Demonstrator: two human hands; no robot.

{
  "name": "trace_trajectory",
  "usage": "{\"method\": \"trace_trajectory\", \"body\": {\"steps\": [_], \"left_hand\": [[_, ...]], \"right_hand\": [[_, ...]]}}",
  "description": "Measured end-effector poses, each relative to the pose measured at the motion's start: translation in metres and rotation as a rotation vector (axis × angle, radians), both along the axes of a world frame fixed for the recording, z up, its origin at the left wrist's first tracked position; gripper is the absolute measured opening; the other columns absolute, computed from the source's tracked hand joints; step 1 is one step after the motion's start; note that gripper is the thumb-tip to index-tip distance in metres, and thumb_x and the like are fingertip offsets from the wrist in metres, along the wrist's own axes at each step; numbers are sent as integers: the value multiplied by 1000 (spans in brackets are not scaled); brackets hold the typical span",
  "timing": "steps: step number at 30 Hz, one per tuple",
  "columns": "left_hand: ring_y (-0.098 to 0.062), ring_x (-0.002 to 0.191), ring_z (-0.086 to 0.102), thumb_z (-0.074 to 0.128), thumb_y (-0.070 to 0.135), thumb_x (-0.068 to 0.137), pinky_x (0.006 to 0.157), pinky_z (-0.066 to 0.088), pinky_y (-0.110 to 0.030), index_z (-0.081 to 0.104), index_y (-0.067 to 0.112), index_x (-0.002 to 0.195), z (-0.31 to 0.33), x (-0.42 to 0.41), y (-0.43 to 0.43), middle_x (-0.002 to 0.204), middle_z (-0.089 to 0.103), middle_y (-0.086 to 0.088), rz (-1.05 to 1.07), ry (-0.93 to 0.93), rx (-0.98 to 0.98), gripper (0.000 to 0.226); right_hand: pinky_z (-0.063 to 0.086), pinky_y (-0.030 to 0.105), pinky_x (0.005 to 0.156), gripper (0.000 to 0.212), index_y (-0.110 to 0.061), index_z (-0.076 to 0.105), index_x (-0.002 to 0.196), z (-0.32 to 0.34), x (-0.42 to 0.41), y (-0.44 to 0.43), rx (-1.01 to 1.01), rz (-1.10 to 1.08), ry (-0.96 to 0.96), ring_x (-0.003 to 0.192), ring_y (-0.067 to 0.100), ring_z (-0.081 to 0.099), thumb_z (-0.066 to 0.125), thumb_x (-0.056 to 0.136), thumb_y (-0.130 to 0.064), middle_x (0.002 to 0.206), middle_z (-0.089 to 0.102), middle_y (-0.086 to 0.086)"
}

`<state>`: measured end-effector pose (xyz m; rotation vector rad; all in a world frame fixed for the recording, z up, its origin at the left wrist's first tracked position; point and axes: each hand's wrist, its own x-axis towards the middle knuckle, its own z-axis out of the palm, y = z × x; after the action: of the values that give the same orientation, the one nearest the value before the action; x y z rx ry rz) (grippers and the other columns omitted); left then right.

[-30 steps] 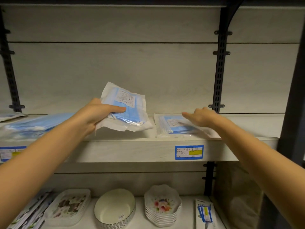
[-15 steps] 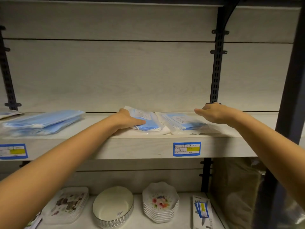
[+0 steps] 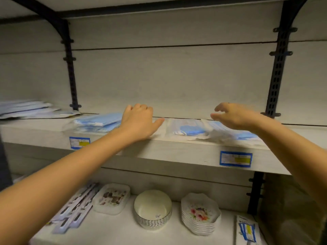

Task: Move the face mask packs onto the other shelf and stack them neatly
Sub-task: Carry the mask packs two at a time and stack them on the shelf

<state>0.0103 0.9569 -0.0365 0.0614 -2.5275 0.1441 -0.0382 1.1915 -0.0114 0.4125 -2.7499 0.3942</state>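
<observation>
Face mask packs (image 3: pixel 190 129) lie flat on the upper shelf (image 3: pixel 177 152), two of them side by side at centre-right, the right one overlapping its neighbour's edge. Left of them sits a stack of blue packs (image 3: pixel 99 122), and a further pile (image 3: pixel 30 109) lies far left beyond the black bracket (image 3: pixel 71 75). Left hand (image 3: pixel 138 122) rests palm-down on the shelf between stack and pair, fingers loose, gripping nothing. Right hand (image 3: pixel 233 115) hovers above the right pack, fingers spread, empty. Down below: a round tin (image 3: pixel 153 209), floral plates (image 3: pixel 200 213), a rectangular tray (image 3: pixel 111 198).
</observation>
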Motion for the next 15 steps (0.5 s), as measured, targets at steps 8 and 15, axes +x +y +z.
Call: {"method": "trace_trajectory", "body": {"steps": [8, 15], "left_hand": [[-26, 111, 49, 38, 54, 87, 88, 31, -34, 57, 12, 113, -9, 109, -86, 116, 61, -7, 131, 144, -14, 53], [-24, 114, 50, 44, 49, 89, 91, 35, -36, 54, 15, 117, -21, 198, -170, 121, 60, -6, 404, 133, -82, 45]], "right_hand": [[37, 39, 101, 48, -15, 43, 132, -16, 36, -111, 26, 391, 158, 124, 27, 41, 45, 91, -39, 136, 47, 11], [41, 36, 94, 45, -19, 45, 129, -27, 92, -216, 20, 656, 252, 120, 23, 44, 49, 88, -38, 133, 49, 4]]}}
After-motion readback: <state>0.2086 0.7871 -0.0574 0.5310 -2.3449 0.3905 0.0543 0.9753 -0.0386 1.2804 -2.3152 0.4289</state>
